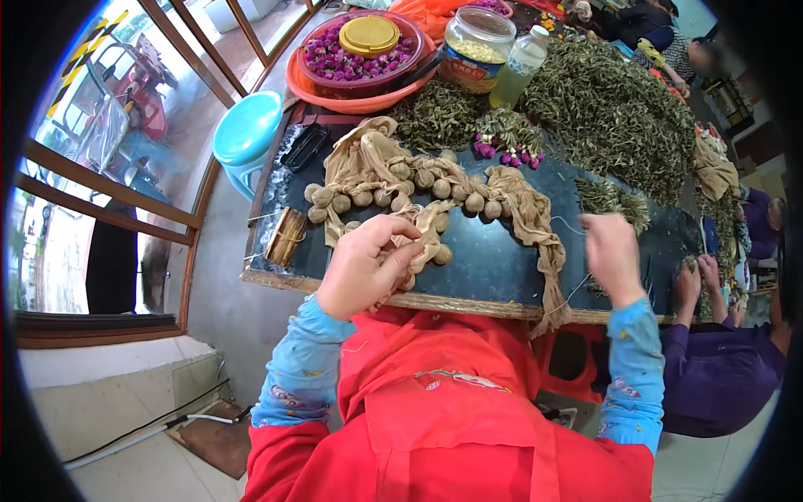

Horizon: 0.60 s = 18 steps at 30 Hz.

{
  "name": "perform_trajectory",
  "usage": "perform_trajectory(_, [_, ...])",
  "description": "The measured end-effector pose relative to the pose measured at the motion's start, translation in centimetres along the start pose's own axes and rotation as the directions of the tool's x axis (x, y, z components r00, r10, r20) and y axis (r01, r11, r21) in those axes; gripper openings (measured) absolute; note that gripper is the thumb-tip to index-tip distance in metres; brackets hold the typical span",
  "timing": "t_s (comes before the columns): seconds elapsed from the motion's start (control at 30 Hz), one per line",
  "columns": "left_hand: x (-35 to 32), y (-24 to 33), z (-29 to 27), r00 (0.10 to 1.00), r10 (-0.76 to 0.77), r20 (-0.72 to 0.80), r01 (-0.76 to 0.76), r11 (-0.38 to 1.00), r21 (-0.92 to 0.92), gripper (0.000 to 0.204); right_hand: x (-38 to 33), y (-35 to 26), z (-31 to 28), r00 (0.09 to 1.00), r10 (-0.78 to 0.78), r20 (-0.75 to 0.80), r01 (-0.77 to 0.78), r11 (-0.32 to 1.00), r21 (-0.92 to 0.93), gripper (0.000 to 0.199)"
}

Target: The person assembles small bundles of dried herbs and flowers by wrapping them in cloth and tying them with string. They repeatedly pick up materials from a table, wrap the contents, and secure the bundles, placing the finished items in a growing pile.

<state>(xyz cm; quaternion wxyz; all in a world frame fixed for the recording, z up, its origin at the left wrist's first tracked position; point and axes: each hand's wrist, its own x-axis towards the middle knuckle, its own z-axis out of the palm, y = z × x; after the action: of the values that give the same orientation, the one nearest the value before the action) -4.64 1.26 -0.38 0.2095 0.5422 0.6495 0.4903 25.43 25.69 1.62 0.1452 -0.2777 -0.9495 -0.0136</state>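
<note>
My left hand [364, 263] is closed around a tan stocking strip [422, 230] stuffed with small round balls, near the table's front edge. My right hand [612, 255] is raised to the right, its fingers pinched on a thin white thread [573, 293] that runs down toward the stocking's hanging end [552, 276]. More tan stocking with a row of balls [418, 188] lies curved across the dark tabletop [485, 259] behind both hands. I wear blue sleeves and a red apron.
A heap of green dried leaves [611, 109], purple flowers [502, 151], an orange basin [351, 100] with a bowl of purple flowers and yellow lid, a jar [475, 46], a bottle [519, 67]. A thread spool [286, 236] at left. Blue stool [247, 130]. Another person's hands [698, 280] at right.
</note>
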Motion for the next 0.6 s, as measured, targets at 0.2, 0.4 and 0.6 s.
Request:
perform_trajectory(0.2, [-0.5, 3.9, -0.6, 0.997, 0.081, -0.003, -0.081, 0.996, -0.033, 0.019, 5.3, -18.0, 4.7, 0.878, -0.478, -0.024, 0.328, 0.565, 0.757, 0.043])
perform_trajectory(0.4, [-3.9, 1.2, -3.9, 0.990, -0.134, 0.039, 0.086, 0.806, 0.585, 0.031, 7.8, -16.8, 1.3, 0.946, -0.259, 0.196, -0.154, 0.172, 0.973, 0.013])
perform_trajectory(0.6, [-5.6, -3.8, -5.1, 0.793, -0.547, -0.267, 0.261, 0.702, -0.662, 0.034, 10.0, -14.9, 0.6, 0.989, -0.092, 0.112, -0.113, -0.010, 0.994, 0.016])
